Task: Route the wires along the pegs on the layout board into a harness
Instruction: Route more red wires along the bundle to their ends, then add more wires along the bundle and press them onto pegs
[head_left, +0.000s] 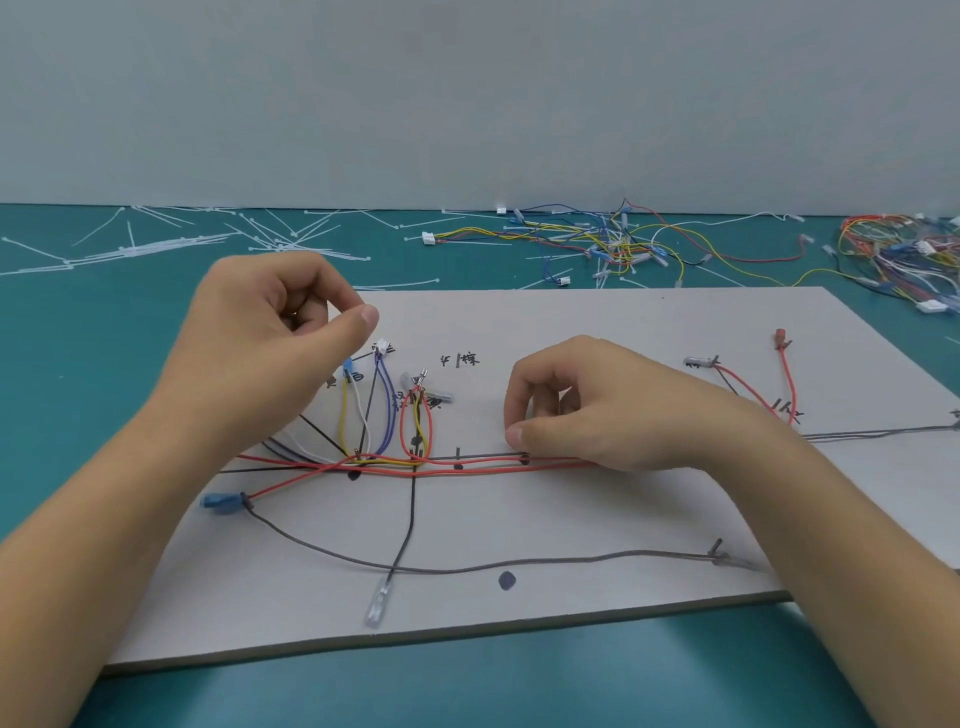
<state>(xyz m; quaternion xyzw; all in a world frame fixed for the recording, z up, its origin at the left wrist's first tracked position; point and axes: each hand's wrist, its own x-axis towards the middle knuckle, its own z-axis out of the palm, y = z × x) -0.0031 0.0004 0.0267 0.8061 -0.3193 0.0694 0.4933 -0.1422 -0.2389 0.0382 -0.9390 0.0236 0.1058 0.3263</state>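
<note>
The grey layout board (571, 525) lies on the teal table with small pegs and black route lines. Red wires (467, 469) run along its middle line. Yellow, white and blue wires (363, 415) loop up to connectors at the upper left. A grey wire (519, 564) curves across the front. My left hand (275, 322) hovers above the board's upper left, fingers curled, thumb tip against the index finger; nothing shows between them. My right hand (597, 410) rests on the board over the red wires, fingers curled, thumb tip just above a peg (524, 458). Its underside is hidden.
Loose white cable ties (156, 244) are scattered at the back left of the table. A tangle of spare coloured wires (613, 239) lies behind the board, and another bundle (904, 254) at the far right. A blue terminal (221, 502) sits at the board's left edge.
</note>
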